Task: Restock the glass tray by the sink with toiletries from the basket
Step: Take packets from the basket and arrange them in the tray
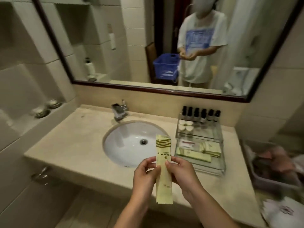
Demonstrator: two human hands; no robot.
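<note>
I hold a long pale yellow toiletry packet (163, 153) upright over the front edge of the sink. My left hand (145, 176) pinches its left side and my right hand (182, 175) pinches its right side near the middle. The glass tray (221, 168) stands on the counter to the right of the sink, apart from my hands. Its back section carries a row of small dark-capped bottles (201, 115) and white round pots (185, 125). Its front section has similar yellow packets (194, 154) lying flat. The blue basket (165, 66) shows only as a reflection in the mirror.
A white oval sink (125, 145) with a chrome tap (119, 111) sits in the beige counter. A large dark-framed mirror (115, 86) hangs above. A purple tub (269, 183) of blurred items sits at the right. White folded cloth (284, 211) lies at lower right. Soap dishes (46, 107) stand on the left ledge.
</note>
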